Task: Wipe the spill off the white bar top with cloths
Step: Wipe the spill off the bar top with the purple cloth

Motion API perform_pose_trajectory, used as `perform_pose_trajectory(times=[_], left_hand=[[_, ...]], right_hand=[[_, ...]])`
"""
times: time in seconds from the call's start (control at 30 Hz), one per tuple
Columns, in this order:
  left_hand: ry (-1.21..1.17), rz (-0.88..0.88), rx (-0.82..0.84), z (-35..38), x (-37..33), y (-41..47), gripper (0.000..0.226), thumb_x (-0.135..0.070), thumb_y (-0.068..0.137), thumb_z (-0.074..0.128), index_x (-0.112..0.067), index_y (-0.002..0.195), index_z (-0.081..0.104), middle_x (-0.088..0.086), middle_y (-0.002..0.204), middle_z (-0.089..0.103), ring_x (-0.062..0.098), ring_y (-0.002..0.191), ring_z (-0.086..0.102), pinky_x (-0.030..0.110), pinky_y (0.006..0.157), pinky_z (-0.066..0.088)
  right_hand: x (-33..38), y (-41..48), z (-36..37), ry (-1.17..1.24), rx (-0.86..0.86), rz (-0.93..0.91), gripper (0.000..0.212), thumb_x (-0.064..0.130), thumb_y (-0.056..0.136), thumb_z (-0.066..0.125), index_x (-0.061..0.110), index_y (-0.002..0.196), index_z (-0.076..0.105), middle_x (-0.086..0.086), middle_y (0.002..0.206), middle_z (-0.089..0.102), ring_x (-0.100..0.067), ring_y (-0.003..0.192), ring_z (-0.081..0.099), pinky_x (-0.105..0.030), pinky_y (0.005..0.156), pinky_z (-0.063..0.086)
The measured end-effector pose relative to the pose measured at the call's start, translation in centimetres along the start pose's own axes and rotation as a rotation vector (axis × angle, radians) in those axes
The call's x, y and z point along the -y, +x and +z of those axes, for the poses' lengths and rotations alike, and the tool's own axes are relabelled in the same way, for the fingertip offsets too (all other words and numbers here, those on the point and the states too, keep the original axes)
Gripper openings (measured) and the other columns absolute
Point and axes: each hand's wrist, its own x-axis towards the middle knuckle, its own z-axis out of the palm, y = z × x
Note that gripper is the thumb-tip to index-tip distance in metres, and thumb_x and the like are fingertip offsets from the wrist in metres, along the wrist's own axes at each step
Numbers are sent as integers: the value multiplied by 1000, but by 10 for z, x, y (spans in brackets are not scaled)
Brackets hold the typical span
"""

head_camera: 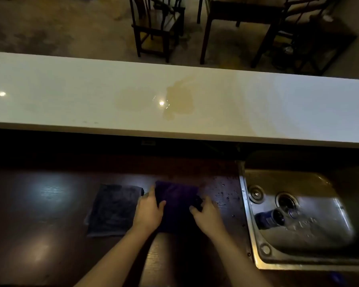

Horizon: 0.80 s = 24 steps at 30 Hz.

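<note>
Steel sink (311, 214) is sitting off to the right of the right hand (207, 214), sunk into the dark wooden counter (39, 214); inside it a drain opening is showing near the middle, and a dark blue, cylinder-like item (269, 217) is lying on its side in the basin, too dim to identify. Water droplets are dotting the counter between the right hand and the sink rim. Both hands are resting on a purple cloth (177, 206) lying flat on the counter: left hand (148, 214) is gripping its left edge, thumb on top and index finger stretched forward along the side; right hand is clasping the right edge, fingers curled around a bunched dark fold. A grey cloth (112, 210) is lying flat just left of the left hand, its right edge running under or against that hand, cannot tell which. The spill (174, 98), a pale amber puddle with a fainter patch at its left, is sitting on the white bar top (50, 94), well beyond both hands and roughly straight ahead of them, on the raised ledge above the counter. Ceiling lights are glinting off the bar top. Dark wooden chairs (158, 25) are standing on the floor past the bar.
</note>
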Motion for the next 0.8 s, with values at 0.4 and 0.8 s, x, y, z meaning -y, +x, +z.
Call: perform_pose_trajectory(times=[0.4, 0.8], left_hand=[[86, -78, -4, 3, 0, 24, 32, -38, 88, 65, -15, 110, 65, 7, 111, 70, 28, 115, 55, 43, 98, 44], [-479, 50, 94, -29, 7, 17, 5, -16, 90, 65, -18, 91, 61, 3, 88, 73, 20, 82, 71, 51, 79, 58]], right_hand=[[11, 18, 18, 265, 46, 200, 46, 41, 80, 83, 11, 109, 62, -7, 104, 70, -23, 95, 69, -35, 84, 58], [34, -2, 4, 639, 104, 208, 8, 2, 88, 67, 9, 90, 64, -13, 88, 74, -21, 74, 70, -23, 55, 56]])
